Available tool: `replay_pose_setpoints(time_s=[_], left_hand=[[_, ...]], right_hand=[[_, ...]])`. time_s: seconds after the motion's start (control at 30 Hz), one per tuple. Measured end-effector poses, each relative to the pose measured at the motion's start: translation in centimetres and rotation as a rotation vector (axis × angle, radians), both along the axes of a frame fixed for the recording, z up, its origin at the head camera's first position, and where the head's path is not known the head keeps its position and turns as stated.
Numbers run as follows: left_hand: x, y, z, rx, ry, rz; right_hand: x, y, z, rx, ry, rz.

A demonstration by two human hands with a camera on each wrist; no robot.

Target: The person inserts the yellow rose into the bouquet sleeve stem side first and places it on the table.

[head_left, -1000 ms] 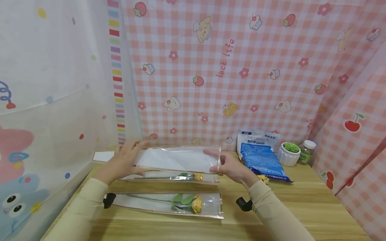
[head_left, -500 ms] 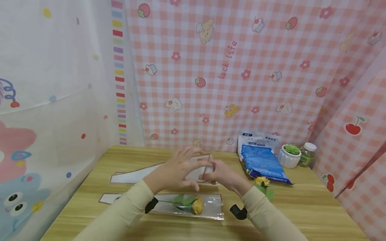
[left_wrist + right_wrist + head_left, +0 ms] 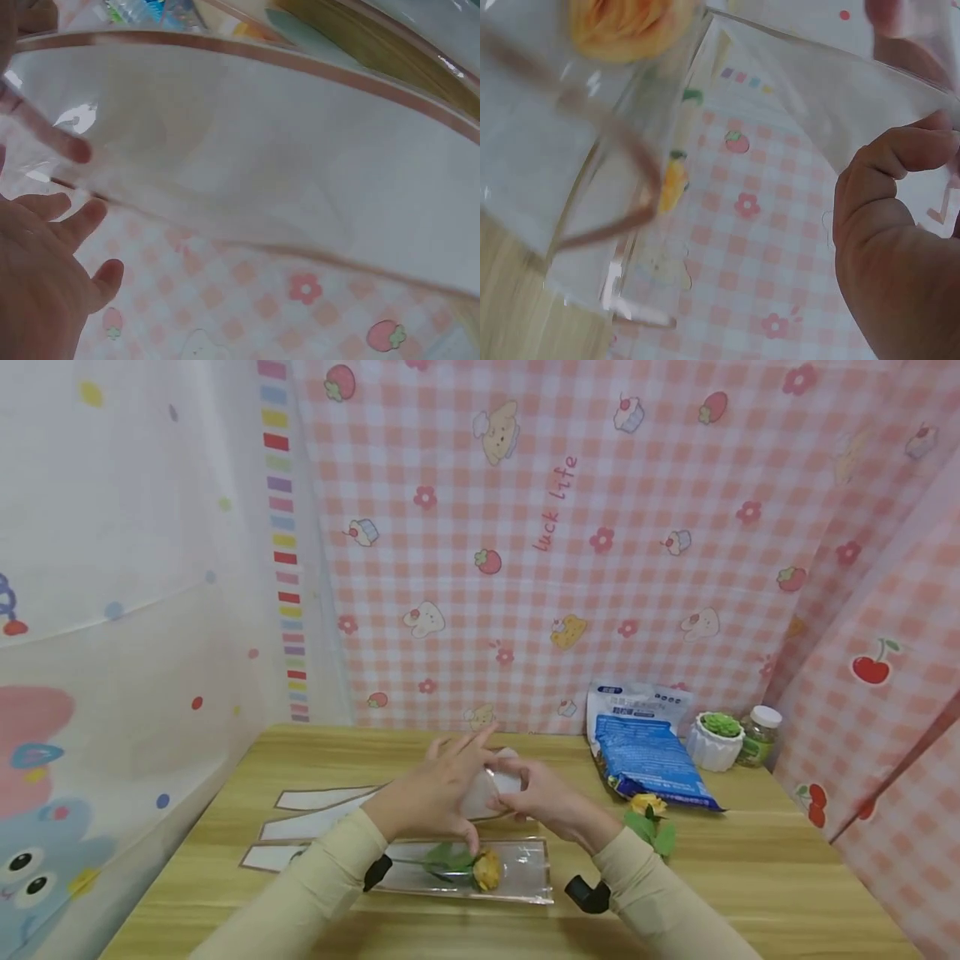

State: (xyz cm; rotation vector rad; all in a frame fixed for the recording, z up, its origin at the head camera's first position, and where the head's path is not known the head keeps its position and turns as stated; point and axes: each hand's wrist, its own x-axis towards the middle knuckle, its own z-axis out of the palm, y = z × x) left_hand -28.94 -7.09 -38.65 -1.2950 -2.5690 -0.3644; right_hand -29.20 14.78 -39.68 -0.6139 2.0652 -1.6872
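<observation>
A clear flower sleeve (image 3: 476, 802) with a white back and rose-gold edging is raised at its wide end between both hands. My right hand (image 3: 551, 797) pinches its mouth near the edge. Beside the mouth, my left hand (image 3: 438, 785) touches the sleeve with fingers spread and fairly straight; in the left wrist view the left hand (image 3: 45, 270) has its fingers apart alongside the film. I see no flower inside the raised sleeve (image 3: 247, 150). Nearer me lies another sleeve (image 3: 525, 868) holding a yellow rose (image 3: 487, 868). A loose yellow rose (image 3: 647, 806) rests right of my right hand.
Another sleeve's narrow white end (image 3: 322, 797) shows behind the raised one. At the back right stand a blue and white bag (image 3: 648, 756), a potted succulent (image 3: 716, 743) and a lidded jar (image 3: 761, 739). Patterned curtains border the wooden table (image 3: 750, 877).
The raised sleeve has come lower and toward me. My left hand has moved right from the sleeve's middle to its mouth. The right hand has shifted slightly left, still gripping the edge.
</observation>
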Motion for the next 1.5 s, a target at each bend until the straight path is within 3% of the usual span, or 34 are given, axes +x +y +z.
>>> replay_pose_setpoints(time_s=[0.13,0.33,0.63,0.97,1.23,1.5], left_hand=[[-0.3,-0.2,-0.4,0.043,-0.043,0.006],[-0.5,-0.6,-0.8,0.037,-0.026,0.025],[-0.7,-1.1,-0.6,-0.021,-0.001,0.021],[-1.2,-1.5,-0.6,-0.080,0.027,0.037],[-1.3,-1.4,-0.5,-0.072,0.031,0.027],[-1.8,-1.3,-1.2,-0.082,0.057,0.021]], right_hand=[[0.0,-0.4,0.0,-0.032,-0.038,-0.005],[0.0,-0.3,0.0,-0.031,-0.055,0.006],[0.0,0.3,0.0,-0.011,-0.009,0.066],[-0.2,1.9,0.1,0.045,0.085,0.020],[1.0,5.3,1.5,0.140,0.119,-0.062],[1.8,12.4,1.8,0.176,0.064,-0.221]])
